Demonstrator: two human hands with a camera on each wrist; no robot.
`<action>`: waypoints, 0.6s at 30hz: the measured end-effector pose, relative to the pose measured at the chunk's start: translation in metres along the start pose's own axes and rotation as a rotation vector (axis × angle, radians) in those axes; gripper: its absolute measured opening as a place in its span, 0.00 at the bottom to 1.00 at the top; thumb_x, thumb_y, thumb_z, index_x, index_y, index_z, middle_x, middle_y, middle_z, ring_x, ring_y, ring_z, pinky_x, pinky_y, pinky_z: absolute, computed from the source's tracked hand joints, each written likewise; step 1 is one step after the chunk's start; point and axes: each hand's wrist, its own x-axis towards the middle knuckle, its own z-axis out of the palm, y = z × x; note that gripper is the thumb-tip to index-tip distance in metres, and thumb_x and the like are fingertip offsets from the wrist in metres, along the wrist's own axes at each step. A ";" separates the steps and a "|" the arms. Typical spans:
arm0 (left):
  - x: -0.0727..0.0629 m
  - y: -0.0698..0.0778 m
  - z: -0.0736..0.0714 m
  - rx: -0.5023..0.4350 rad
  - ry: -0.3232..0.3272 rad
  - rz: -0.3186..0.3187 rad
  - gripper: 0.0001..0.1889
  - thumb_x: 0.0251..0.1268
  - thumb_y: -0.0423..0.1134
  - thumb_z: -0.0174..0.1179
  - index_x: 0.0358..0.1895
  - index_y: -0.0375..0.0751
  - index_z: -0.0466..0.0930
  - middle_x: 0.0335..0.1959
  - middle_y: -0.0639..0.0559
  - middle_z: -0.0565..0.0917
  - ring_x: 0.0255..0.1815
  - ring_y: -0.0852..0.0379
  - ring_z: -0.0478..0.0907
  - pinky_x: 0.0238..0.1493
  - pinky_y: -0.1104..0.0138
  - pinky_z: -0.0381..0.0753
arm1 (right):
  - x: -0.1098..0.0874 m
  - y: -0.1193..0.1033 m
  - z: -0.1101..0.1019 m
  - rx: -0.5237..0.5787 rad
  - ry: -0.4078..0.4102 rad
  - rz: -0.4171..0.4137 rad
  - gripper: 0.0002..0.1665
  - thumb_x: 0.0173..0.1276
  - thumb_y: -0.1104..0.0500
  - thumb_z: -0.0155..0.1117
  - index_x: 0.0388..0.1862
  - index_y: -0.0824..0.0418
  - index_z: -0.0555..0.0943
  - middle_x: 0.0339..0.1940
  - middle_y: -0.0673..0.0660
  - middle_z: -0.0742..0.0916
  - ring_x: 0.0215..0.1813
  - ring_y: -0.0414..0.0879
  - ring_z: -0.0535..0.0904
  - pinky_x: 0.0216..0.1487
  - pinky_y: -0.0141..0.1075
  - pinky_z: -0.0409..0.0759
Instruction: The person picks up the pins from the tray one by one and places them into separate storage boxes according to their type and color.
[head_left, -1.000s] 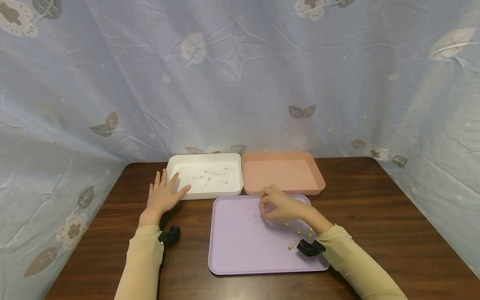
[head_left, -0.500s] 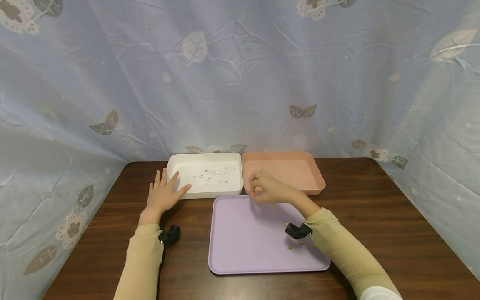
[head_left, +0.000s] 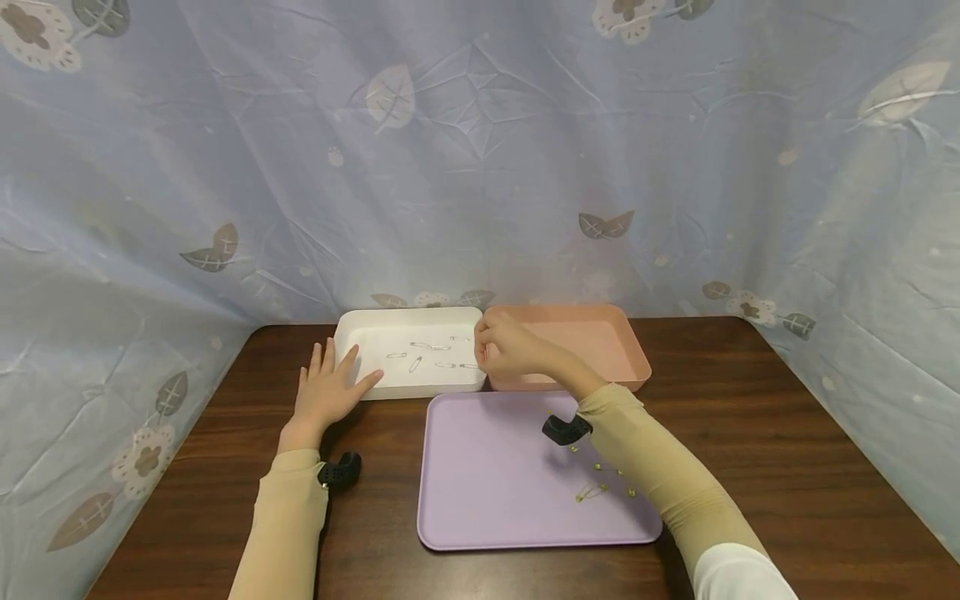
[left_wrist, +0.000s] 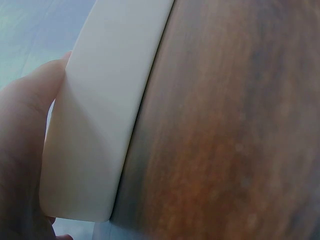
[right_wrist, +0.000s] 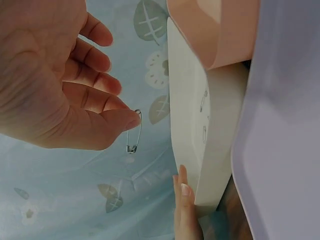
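Observation:
Between its thumb and index finger my right hand (head_left: pixel 512 347) pinches a silver safety pin (right_wrist: pixel 133 134), which hangs down in the right wrist view. That hand is over the meeting edges of the white tray (head_left: pixel 408 390) and the pink tray (head_left: pixel 564 313). Several silver safety pins (head_left: pixel 416 364) lie scattered in the white tray. My left hand (head_left: pixel 324 396), fingers spread and straight, rests at the white tray's left front corner. In the left wrist view its thumb (left_wrist: pixel 35 92) lies along the tray's rim.
In front of both trays lies a flat lilac tray (head_left: pixel 480 500). Several gold safety pins (head_left: pixel 592 492) are on its right half, partly under my right forearm. A patterned cloth (head_left: pixel 480 167) hangs behind the dark wooden table (head_left: pixel 772 417).
My right hand has moved up and left from the lilac tray to the white tray's right edge, carrying the silver safety pin. My left hand has stayed in place.

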 end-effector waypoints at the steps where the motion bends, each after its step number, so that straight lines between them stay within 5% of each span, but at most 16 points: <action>1: 0.000 0.000 0.000 0.000 -0.001 -0.001 0.47 0.65 0.73 0.41 0.78 0.44 0.51 0.79 0.31 0.37 0.79 0.30 0.30 0.70 0.30 0.37 | 0.004 0.000 0.000 -0.002 -0.004 0.001 0.05 0.52 0.65 0.65 0.20 0.56 0.80 0.38 0.55 0.79 0.45 0.49 0.69 0.54 0.44 0.67; 6: 0.001 -0.002 0.003 -0.010 -0.010 -0.006 0.48 0.64 0.75 0.40 0.78 0.44 0.50 0.79 0.33 0.34 0.79 0.30 0.30 0.70 0.30 0.35 | 0.025 -0.004 0.001 -0.001 -0.074 0.091 0.04 0.57 0.62 0.65 0.24 0.55 0.81 0.43 0.55 0.79 0.49 0.51 0.70 0.57 0.45 0.67; 12: 0.002 -0.002 0.003 -0.011 0.000 0.001 0.48 0.64 0.74 0.41 0.78 0.45 0.50 0.79 0.33 0.34 0.79 0.30 0.30 0.70 0.30 0.36 | 0.052 -0.007 0.009 0.022 -0.126 0.153 0.04 0.59 0.61 0.66 0.26 0.54 0.80 0.49 0.55 0.79 0.59 0.54 0.70 0.71 0.53 0.61; 18: 0.002 -0.001 0.002 -0.016 0.005 -0.004 0.48 0.64 0.74 0.42 0.78 0.44 0.51 0.79 0.32 0.35 0.79 0.30 0.31 0.70 0.30 0.36 | 0.079 -0.013 0.021 -0.011 -0.129 0.170 0.03 0.60 0.61 0.66 0.27 0.56 0.81 0.50 0.55 0.79 0.59 0.52 0.71 0.71 0.50 0.62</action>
